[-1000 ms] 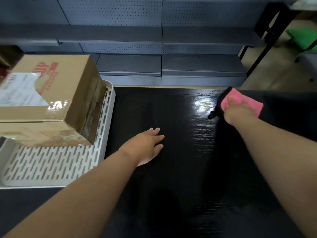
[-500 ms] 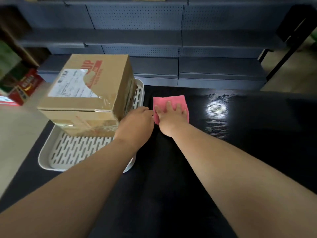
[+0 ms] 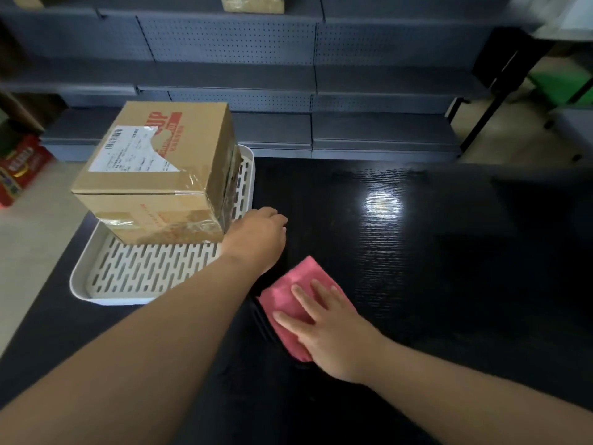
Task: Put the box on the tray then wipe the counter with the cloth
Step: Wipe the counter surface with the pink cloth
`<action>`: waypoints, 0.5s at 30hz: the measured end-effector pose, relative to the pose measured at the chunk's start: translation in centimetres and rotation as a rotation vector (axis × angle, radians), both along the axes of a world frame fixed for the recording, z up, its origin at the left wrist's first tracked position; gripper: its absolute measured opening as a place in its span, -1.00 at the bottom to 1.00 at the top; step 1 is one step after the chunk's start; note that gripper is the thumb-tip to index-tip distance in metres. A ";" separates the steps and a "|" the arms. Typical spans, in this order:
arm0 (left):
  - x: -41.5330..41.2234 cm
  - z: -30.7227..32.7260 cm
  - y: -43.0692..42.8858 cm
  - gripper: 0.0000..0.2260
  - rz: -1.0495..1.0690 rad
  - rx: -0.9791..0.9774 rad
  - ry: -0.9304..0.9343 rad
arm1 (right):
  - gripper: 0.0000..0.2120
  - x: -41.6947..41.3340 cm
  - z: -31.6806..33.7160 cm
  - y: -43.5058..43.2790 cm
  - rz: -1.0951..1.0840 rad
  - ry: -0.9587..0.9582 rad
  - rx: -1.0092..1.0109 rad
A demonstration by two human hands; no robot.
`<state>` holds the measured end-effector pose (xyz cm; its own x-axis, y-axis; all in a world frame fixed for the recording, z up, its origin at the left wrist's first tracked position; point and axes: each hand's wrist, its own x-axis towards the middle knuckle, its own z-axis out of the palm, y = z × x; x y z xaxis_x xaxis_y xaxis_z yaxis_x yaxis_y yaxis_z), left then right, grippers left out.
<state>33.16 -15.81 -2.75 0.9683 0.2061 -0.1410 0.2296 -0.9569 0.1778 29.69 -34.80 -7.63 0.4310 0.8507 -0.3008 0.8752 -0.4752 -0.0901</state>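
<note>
A taped brown cardboard box (image 3: 160, 168) with a white label stands on the far part of a white slotted tray (image 3: 128, 277) at the left of the black counter (image 3: 417, 252). My left hand (image 3: 258, 240) rests on the counter at the tray's right rim, beside the box's near corner, fingers curled down; it holds nothing that I can see. My right hand (image 3: 327, 329) lies flat, fingers spread, pressing a pink cloth (image 3: 295, 297) onto the counter near the front, just right of the tray.
Grey perforated shelving (image 3: 288, 75) runs behind the counter. A small brown box (image 3: 252, 3) sits on a top shelf. Red packages (image 3: 19, 168) lie on the floor at left. A black frame and something green (image 3: 564, 85) stand at the far right.
My right hand has slid the pink cloth from the far edge next to the tray back toward me. My left hand stays at the tray's right rim.
</note>
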 end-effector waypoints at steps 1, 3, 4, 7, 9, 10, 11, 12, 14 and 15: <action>-0.2 -0.1 -0.3 -0.66 -0.008 0.002 0.015 | -0.50 1.3 -0.5 -2.5 0.044 -0.068 -0.001; -0.6 -0.1 -0.5 -0.66 -0.025 0.009 0.052 | -0.54 6.2 -1.9 -6.9 -0.029 -0.211 -0.083; -0.9 -0.1 -0.5 -0.66 -0.028 0.014 0.065 | -0.51 9.0 -2.0 -8.6 -0.188 -0.254 -0.127; -1.4 0.0 -0.2 -0.67 -0.029 0.033 0.060 | -0.38 13.5 0.1 -8.7 -0.769 -0.105 -0.217; -1.4 0.0 -0.1 -0.68 -0.013 0.030 0.047 | -0.37 11.5 -0.9 -4.8 -0.903 0.007 -0.226; -1.3 -0.1 -0.1 -0.68 -0.003 0.021 0.035 | -0.38 9.1 -1.1 -2.1 -0.856 0.030 -0.219; -1.2 -0.1 -0.2 -0.68 0.010 0.004 0.021 | -0.37 6.0 -0.6 0.4 -0.759 0.049 -0.172; -1.1 -0.2 -0.4 -0.68 0.023 -0.017 0.005 | -0.35 2.7 0.0 2.2 -0.637 0.071 -0.102; -0.9 -0.4 -1.0 -0.69 0.032 -0.041 -0.016 | -0.30 -2.1 0.3 2.6 -0.395 0.111 0.014; -0.8 -0.5 -1.5 -0.70 0.026 -0.044 -0.018 | -0.31 -2.7 -0.1 1.5 -0.302 0.091 0.066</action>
<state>32.40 -17.35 -3.23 0.9651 0.2254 -0.1333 0.2510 -0.9417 0.2243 27.03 -33.35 -7.73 0.6408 0.7073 -0.2985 0.6822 -0.7030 -0.2011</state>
